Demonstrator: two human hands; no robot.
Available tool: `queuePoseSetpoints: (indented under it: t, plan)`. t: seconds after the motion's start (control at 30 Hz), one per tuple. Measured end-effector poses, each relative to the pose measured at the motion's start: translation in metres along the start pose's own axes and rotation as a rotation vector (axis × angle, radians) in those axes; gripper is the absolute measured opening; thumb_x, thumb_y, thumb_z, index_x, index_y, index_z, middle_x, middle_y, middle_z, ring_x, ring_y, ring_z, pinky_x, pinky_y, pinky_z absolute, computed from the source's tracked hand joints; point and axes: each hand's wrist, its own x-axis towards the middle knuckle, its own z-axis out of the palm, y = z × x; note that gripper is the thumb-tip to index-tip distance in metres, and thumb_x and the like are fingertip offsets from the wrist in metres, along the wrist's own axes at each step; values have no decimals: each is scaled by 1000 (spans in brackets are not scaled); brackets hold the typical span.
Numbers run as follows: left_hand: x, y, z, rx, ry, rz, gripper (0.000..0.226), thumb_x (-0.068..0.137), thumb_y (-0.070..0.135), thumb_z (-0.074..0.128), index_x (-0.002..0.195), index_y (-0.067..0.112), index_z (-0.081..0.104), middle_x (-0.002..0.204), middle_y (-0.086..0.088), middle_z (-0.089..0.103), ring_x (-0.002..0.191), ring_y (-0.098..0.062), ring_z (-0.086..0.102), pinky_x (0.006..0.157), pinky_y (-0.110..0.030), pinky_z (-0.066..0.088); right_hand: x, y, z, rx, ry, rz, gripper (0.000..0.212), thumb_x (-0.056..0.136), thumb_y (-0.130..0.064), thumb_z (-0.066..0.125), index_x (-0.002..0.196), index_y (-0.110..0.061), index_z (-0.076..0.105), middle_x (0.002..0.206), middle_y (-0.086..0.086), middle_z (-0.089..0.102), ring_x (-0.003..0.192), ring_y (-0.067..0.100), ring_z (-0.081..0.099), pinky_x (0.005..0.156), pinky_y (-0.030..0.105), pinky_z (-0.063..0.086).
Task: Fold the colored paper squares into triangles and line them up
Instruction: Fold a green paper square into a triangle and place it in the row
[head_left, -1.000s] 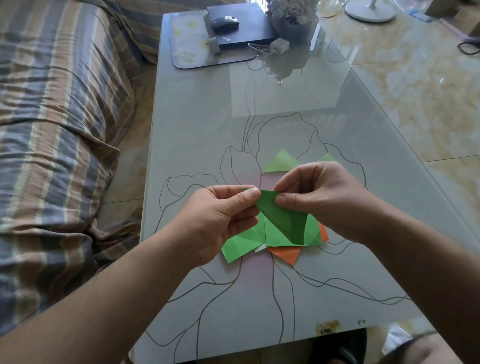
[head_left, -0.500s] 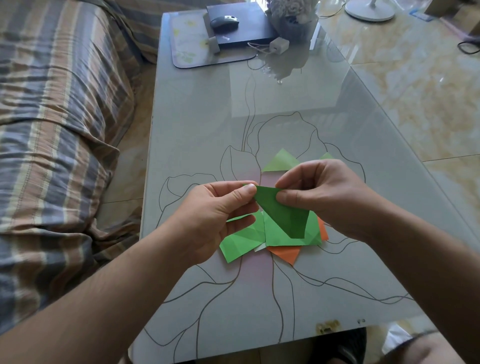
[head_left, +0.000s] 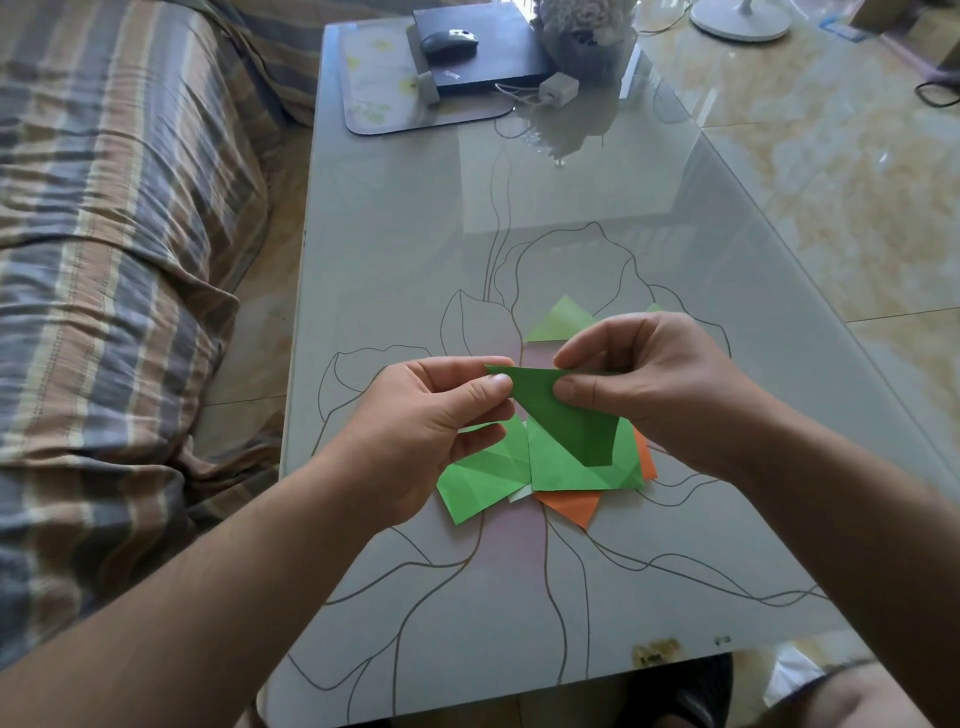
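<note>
Overhead, both hands (head_left: 535, 400) pinch creased dark-green paper triangle (head_left: 566, 421).

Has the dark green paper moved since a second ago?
Yes. The dark green paper, pinched by both hands, has risen slightly from the light green sheets on the table.

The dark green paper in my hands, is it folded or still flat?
Folded: the dark green paper shows a straight top crease, pinched between the left hand and right hand.
</note>
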Motion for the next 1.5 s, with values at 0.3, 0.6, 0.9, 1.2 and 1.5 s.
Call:
queuePoseSetpoints:
  t: [0.3, 0.6, 0.9, 1.2, 1.5]
  plan:
    - [1, 1, -1, 2, 27, 3, 18, 69, 22, 78, 85, 13, 80, 85, -11, 75, 79, -20, 71, 71, -31, 61, 0, 1, -1, -44, -13, -9, 10, 81, 0, 82, 86, -9, 80, 85, 14, 78, 80, 23, 74, 81, 35, 59]
    - [1, -1, 0, -23, 57, 34, 17, 97, 16, 66, 85, 16, 79, 88, -8, 76, 83, -22, 69, 80, -40, 57, 2, 0, -1, -47, 5, 9, 11, 80, 0, 82, 88, -8, 80, 87, 13, 79, 83, 23, 74, 84, 35, 59]
    - [4, 0, 0, -46, 86, 39, 29, 87, 40, 70, 102, 15, 71, 89, -1, 71, 82, -20, 68, 77, -38, 55, 2, 1, 1, -18, 47, 19, 10, 80, 0, 83, 86, -8, 80, 88, 18, 78, 83, 27, 74, 86, 40, 60]
    - [-2, -20, 10, 173, -19, 109, 21, 93, 27, 70, 97, 7, 76, 89, -7, 76, 80, -15, 69, 82, -37, 55, 1, 3, 12, 72, 46, 35, 9, 80, 0, 82, 87, -5, 78, 82, 17, 75, 75, 21, 71, 73, 28, 61]
    - [-2, -24, 15, 95, -13, 48, 13, 91, 29, 72, 93, 16, 74, 86, -1, 76, 76, -16, 70, 78, -36, 55, 6, 3, 12, 221, 70, 98, 22, 62, -14, 84, 82, -7, 77, 80, 16, 74, 78, 27, 72, 81, 39, 63]
